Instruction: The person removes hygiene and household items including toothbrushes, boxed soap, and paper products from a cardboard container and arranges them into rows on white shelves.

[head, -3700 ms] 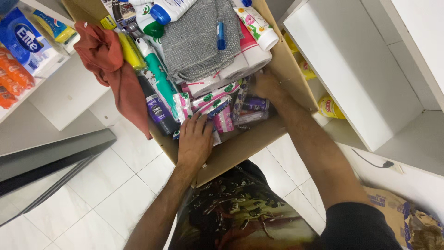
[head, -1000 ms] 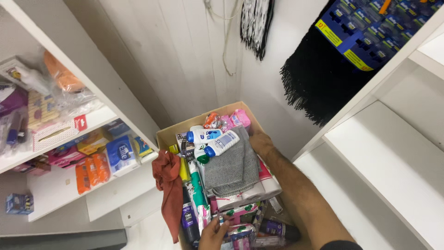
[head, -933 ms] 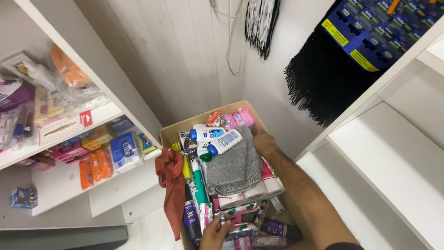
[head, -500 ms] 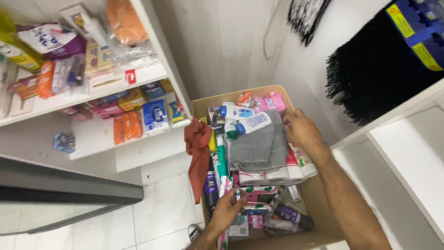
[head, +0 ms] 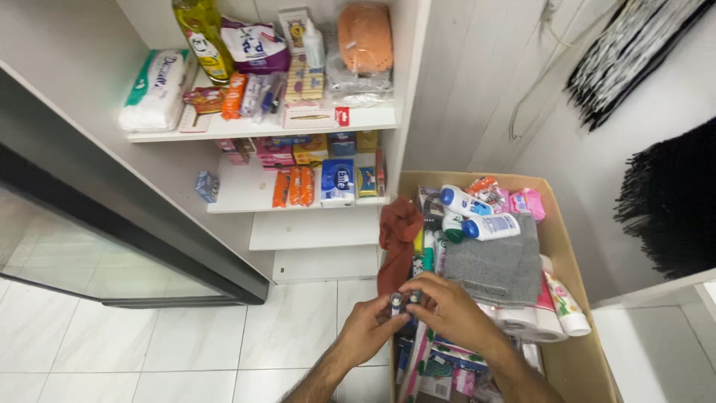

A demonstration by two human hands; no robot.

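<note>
Centrally, low in the frame: left hand (head: 369, 328) and right hand (head: 447, 310) pressed together, fingertips pinching 2 small dark cylindrical items (head: 403, 300) above the cardboard box (head: 574, 358). Box contents: grey cloth (head: 496, 265), white bottles (head: 488, 226), rust-red rag (head: 395, 235). Upper left: stocked white shelves (head: 298, 123).

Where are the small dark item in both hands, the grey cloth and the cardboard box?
small dark item (head: 403, 301), head view, on its top end between the fingertips.
grey cloth (head: 496, 263), head view, middle of the folded fabric.
cardboard box (head: 564, 246), head view, bare right wall.
</note>
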